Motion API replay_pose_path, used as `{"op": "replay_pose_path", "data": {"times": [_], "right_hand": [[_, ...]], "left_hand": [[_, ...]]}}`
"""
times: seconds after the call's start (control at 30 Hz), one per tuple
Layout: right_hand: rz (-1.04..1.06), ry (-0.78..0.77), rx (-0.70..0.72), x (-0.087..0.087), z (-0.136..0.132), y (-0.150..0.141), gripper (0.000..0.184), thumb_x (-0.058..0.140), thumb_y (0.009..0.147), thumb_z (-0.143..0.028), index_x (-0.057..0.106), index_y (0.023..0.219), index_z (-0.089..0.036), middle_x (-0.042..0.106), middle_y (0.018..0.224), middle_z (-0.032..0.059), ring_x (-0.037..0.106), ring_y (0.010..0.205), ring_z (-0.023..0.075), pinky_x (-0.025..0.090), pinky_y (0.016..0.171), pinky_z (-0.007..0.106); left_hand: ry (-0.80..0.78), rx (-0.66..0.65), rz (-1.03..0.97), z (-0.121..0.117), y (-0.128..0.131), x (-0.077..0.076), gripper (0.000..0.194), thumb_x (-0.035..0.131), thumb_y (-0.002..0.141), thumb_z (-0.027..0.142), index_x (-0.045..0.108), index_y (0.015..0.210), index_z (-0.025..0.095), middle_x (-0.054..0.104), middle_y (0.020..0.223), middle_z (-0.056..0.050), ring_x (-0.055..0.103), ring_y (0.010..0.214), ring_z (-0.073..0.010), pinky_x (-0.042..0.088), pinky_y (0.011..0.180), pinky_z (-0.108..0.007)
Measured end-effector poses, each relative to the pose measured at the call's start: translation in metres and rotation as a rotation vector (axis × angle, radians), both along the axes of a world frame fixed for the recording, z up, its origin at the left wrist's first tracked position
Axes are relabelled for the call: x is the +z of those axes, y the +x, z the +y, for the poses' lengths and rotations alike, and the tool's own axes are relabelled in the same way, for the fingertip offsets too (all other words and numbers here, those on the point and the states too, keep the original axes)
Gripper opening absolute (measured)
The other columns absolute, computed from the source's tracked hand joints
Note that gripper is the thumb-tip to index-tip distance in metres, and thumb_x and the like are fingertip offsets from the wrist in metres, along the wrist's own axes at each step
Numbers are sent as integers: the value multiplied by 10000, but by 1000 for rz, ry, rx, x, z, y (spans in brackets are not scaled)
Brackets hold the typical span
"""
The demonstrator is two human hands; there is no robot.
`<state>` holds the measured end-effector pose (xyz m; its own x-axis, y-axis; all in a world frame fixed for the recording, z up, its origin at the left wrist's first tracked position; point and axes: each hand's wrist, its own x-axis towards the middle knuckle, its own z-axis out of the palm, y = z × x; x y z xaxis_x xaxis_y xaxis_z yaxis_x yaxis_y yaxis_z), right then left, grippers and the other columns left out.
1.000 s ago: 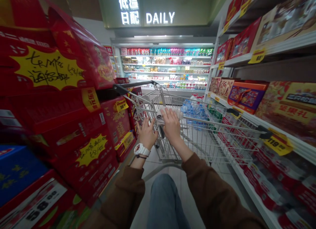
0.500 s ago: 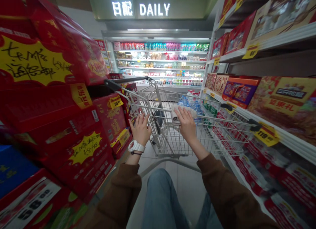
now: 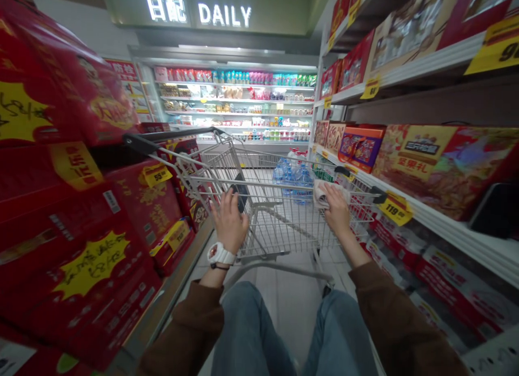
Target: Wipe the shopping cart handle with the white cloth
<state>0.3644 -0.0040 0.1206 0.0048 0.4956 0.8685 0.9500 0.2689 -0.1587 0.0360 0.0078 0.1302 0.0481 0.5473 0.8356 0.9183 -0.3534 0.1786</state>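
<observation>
A wire shopping cart (image 3: 284,225) stands sideways across the aisle in front of my knees. My right hand (image 3: 337,209) presses a pale folded cloth (image 3: 320,192) onto the cart's upper side rail, towards the right end. The fingers lie over the cloth and hold it against the metal. On the left, my left hand (image 3: 230,220) is close to the cart's side wires near the handle end. Its fingers are spread and nothing is in them; whether the fingertips touch the wire I cannot tell. A white watch (image 3: 221,254) is on the left wrist.
Stacked red gift boxes (image 3: 81,241) crowd the left side. Shelves (image 3: 430,197) with boxed goods and price tags line the right. Blue-tinted water bottles (image 3: 294,176) stand behind the cart, and a lit refrigerated display (image 3: 239,100) spans the back.
My right hand has slid the cloth rightward along the cart's rail. The view has turned somewhat to the right. My left hand stays beside the cart's handle end, fingers spread.
</observation>
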Motion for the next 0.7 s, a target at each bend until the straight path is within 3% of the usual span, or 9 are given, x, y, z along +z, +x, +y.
{"op": "replay_pose_path", "data": {"times": [0.17,0.27,0.37,0.57,0.7], "right_hand": [[-41,-30,96,10,7,-33,883,386,606,58,481,1437,-226,467,1514,38,346,1452,206,317,1192,488],[-72,-63,118,12,6,-21,883,382,602,56,480,1437,-216,454,1524,31,350,1450,199,311,1198,467],[-43,-63,55,6,1,21,878,391,601,53,487,1431,-219,482,1504,38,372,1439,194,316,1196,462],[13,-78,-139,-12,-15,125,802,419,627,33,521,1398,-163,524,1467,87,424,1407,225,344,1177,458],[28,-122,-266,-14,-22,168,732,424,657,18,551,1365,-117,547,1439,129,464,1376,250,354,1170,464]], "left_hand": [[-37,-247,216,-1,98,24,659,465,833,174,369,1484,126,366,1572,-100,233,1497,-261,48,1245,-535],[-91,-292,224,10,128,33,628,451,824,162,426,1452,140,452,1520,-102,316,1463,-265,46,1236,-566],[-119,-309,194,21,133,32,586,442,826,151,481,1410,167,538,1448,-96,405,1410,-253,48,1232,-580],[-101,-280,123,24,133,27,555,460,823,148,518,1372,206,568,1415,-92,433,1387,-245,56,1234,-571],[-95,-282,116,22,134,25,576,461,816,144,506,1387,200,545,1439,-93,413,1404,-253,38,1232,-577]]}}
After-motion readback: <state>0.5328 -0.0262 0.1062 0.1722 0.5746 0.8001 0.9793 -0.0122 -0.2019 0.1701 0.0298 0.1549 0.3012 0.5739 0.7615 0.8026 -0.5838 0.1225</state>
